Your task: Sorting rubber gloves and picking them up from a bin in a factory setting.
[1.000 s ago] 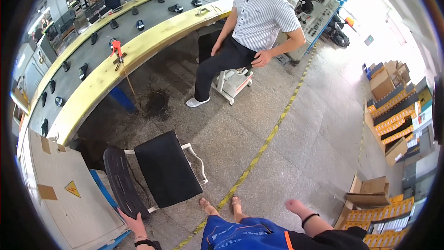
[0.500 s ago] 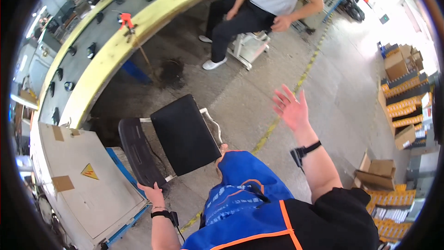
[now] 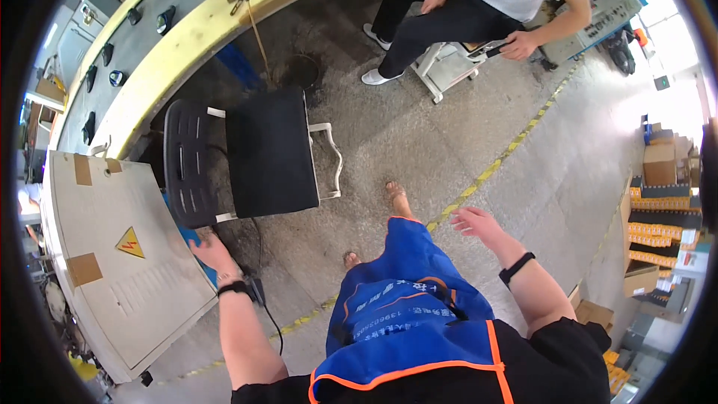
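A black chair (image 3: 269, 151) with a white frame stands on the concrete floor in front of me, its slotted backrest (image 3: 185, 163) turned toward my left. My left hand (image 3: 212, 251), a black band on its wrist, reaches the near edge of that backrest with the fingers curled on it. My right hand (image 3: 475, 223) hangs over the floor beside my blue apron (image 3: 404, 292), fingers apart and holding nothing. My sandalled feet show just beyond the apron.
A person sits on a white stool (image 3: 447, 66) at the far right. A curved yellow-edged conveyor (image 3: 187, 34) carries several dark pieces. A grey cabinet panel (image 3: 112, 254) stands at my left, stacked cartons (image 3: 658, 202) at the right. A yellow line (image 3: 490, 170) crosses the floor.
My view has tipped further down and turned. The chair has swung round with my left hand still at its backrest. My right hand has dropped from a raised, spread pose to beside the apron.
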A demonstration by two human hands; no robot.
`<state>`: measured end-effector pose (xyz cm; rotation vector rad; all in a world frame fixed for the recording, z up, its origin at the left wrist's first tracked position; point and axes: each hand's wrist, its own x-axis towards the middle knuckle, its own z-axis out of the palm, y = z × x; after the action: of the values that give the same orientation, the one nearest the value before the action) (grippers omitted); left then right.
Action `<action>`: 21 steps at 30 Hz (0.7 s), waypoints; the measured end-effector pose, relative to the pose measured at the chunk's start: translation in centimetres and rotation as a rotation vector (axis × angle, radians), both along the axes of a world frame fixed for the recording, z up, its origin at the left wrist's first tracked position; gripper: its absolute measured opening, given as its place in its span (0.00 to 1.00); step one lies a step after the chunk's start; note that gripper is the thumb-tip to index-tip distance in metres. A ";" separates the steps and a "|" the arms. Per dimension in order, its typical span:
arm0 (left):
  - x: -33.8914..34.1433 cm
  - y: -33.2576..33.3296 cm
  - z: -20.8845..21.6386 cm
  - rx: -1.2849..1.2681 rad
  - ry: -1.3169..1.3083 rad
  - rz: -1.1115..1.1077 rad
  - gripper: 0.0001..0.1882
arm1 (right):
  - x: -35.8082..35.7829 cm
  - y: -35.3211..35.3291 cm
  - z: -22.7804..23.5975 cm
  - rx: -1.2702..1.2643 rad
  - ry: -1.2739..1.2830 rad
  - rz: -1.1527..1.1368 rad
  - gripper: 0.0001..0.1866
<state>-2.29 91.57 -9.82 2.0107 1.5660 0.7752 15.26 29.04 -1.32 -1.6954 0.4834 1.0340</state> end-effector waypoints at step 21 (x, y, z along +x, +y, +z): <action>10.5 -20.7 -27.6 -0.493 0.641 -0.846 0.16 | 14.2 25.1 -41.4 0.180 -0.088 0.652 0.16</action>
<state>8.24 70.92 -37.39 2.3001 0.8474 -0.5650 29.42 54.18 -42.69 -1.7605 -0.2420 1.4020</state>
